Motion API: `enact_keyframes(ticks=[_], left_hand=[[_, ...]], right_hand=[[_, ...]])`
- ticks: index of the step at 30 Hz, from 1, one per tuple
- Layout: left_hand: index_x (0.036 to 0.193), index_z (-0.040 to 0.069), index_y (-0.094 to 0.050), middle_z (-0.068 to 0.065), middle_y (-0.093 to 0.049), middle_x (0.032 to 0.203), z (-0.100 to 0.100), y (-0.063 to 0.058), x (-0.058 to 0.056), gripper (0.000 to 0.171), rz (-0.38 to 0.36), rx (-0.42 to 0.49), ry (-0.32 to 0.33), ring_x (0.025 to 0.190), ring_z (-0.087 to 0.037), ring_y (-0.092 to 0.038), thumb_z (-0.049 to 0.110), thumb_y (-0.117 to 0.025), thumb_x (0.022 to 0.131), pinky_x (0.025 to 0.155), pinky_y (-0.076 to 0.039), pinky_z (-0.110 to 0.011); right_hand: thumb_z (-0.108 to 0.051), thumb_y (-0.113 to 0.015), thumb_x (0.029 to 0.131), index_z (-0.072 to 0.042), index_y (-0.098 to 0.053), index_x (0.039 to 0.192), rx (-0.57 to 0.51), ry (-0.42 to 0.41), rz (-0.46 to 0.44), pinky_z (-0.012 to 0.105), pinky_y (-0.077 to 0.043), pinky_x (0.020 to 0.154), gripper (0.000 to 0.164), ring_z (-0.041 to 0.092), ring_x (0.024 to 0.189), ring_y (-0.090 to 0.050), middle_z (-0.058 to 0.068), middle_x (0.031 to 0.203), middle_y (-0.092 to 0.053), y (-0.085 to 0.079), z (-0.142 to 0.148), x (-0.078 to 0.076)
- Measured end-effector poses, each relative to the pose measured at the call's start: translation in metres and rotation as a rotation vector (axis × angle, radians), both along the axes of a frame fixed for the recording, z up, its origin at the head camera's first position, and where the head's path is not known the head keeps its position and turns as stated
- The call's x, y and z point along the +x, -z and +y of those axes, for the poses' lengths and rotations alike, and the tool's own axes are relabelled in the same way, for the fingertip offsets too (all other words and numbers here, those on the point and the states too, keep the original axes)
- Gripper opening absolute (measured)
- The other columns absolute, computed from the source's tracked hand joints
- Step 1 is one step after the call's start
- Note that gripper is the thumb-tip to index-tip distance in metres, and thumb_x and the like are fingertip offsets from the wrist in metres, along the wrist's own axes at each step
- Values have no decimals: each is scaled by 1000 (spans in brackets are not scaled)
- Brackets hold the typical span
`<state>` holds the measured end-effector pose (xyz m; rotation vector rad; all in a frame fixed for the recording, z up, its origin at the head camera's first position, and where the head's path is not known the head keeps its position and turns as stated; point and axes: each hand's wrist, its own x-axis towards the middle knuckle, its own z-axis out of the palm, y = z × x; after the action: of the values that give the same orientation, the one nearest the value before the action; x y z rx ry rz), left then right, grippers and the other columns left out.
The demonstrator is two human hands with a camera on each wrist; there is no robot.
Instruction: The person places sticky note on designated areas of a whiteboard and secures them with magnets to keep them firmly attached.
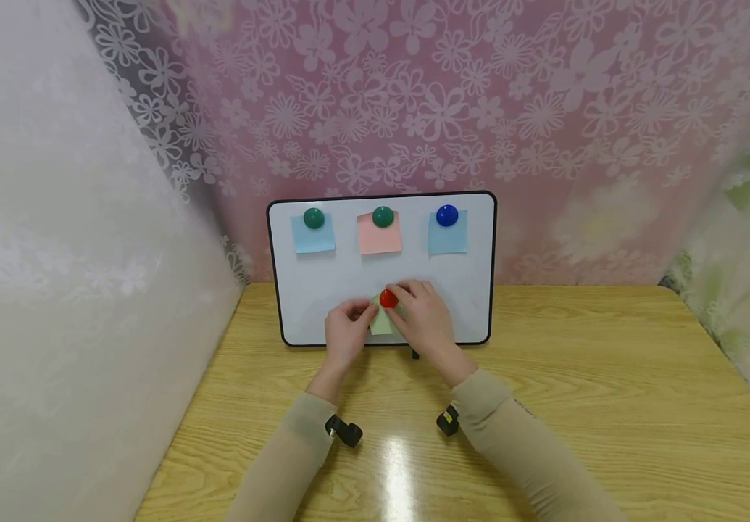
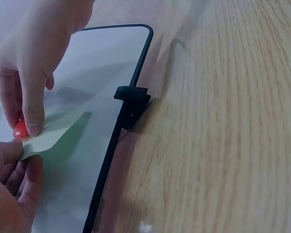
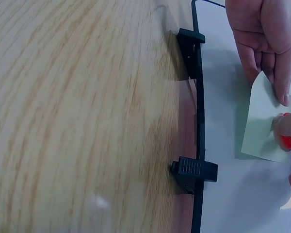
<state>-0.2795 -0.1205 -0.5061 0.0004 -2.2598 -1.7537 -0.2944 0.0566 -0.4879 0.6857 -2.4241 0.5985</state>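
A whiteboard [image 1: 309,297] with a black frame stands on the table. My left hand [image 1: 346,330] pinches the left edge of a pale green sticky note [image 1: 380,324] against the lower middle of the board. Between the thumb and fingers of my right hand [image 1: 428,315] is a round red magnet [image 1: 388,298], held at the note's upper part. In the left wrist view the free end of the note [image 2: 63,128] curls off the board. The right wrist view shows the left thumb over the note [image 3: 264,121] and the right fingers on the red magnet [image 3: 287,141].
Along the board's top, green magnets [image 1: 314,218] and a blue magnet [image 1: 447,215] hold a blue note [image 1: 314,243], a pink note [image 1: 379,241] and another blue note [image 1: 448,241]. Black clip feet [image 3: 196,169] grip the bottom edge. A floral curtain [image 1: 414,109] hangs behind the wooden table [image 1: 583,377].
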Motion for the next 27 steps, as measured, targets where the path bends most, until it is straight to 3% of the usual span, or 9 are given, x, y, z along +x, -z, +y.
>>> enact_keyframes(ticks=[17, 27], left_hand=[[107, 4, -82, -6, -78, 96, -1, 4, 0, 20, 12, 25, 14, 82, -17, -70, 22, -81, 100, 67, -56, -24], [104, 7, -82, -4, -78, 93, -4, 5, 4, 17, 43, 8, -34, 80, -18, -70, 21, -84, 97, 66, -56, -24]], right_hand=[[-21, -87, 94, -7, -76, 130, -15, -15, 26, 42, -55, 98, 40, 32, 113, -63, 11, 122, -69, 7, -2, -1], [-24, -86, 95, -9, -77, 126, -9, 3, 54, 41, -56, 96, 36, 31, 111, -63, 9, 119, -69, 8, 0, 2]])
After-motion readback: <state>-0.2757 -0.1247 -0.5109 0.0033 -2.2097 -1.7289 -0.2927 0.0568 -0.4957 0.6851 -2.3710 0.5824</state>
